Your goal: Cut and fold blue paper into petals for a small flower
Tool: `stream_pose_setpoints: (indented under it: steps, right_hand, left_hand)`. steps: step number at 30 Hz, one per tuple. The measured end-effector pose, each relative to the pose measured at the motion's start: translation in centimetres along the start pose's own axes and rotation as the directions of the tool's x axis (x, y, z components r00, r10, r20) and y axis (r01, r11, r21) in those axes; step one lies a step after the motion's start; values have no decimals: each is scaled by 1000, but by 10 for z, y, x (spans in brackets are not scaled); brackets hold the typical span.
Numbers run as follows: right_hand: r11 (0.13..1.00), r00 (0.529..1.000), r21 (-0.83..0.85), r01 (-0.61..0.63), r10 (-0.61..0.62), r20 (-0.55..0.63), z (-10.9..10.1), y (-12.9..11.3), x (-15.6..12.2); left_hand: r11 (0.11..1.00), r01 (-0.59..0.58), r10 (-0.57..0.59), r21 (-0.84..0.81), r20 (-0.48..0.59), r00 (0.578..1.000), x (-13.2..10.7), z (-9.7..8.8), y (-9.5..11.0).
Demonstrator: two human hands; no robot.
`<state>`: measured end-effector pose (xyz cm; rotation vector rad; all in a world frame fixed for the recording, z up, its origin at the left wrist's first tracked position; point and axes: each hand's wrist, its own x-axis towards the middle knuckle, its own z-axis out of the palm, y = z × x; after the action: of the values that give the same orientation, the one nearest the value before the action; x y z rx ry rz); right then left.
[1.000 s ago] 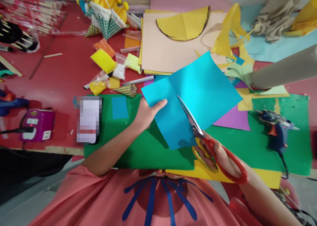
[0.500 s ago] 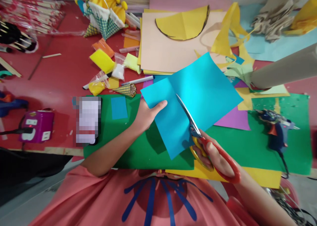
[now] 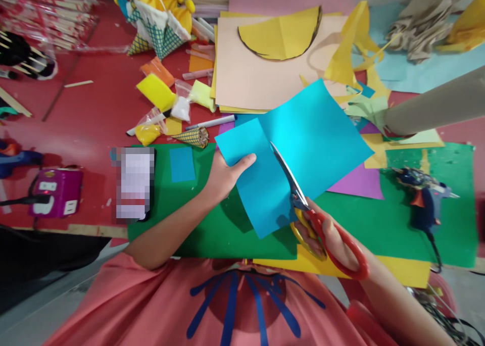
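A person's two bare hands work over a red table [image 3: 98, 113] partly covered by a green sheet [image 3: 227, 240]. The left hand [image 3: 225, 177] pinches the left edge of a bright blue sheet of paper [image 3: 318, 129], thumb on top, fingers hidden beneath. The right hand [image 3: 322, 235] is wrapped around the red and yellow handles of a pair of scissors [image 3: 300, 200], whose blades slant up and left along the middle of the blue sheet, tips just below a crease. The blue sheet is in front of the person, its right part overlapping a purple sheet [image 3: 358, 182]. A glue gun [image 3: 426, 204] lies well apart on the right. As a judgement, the line could wander if the scissors twist, since only the left edge is pinched and the far right corner looks unsupported by a hand; the paper could also buckle, or a loose grip could let it swing across the blades
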<state>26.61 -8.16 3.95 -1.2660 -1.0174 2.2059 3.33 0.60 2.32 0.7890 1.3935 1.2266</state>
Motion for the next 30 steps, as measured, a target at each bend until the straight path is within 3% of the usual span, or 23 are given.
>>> stream_pose_setpoints:
  steps: [13, 26, 30]
  right_hand:
    - [995, 999, -92, 34, -32, 21, 8, -20, 6]
    - [995, 995, -86, 40, -47, -86, 16, -23, 10]
    - [995, 998, -91, 39, -44, -53, 11, -18, 11]
  left_hand:
    - [1000, 4, -4, 2, 29, 1000, -6, 1, -4]
    - [997, -79, 77, 17, 84, 994, 2, -2, -12]
    - [997, -70, 69, 9, 94, 993, 2, -2, -13]
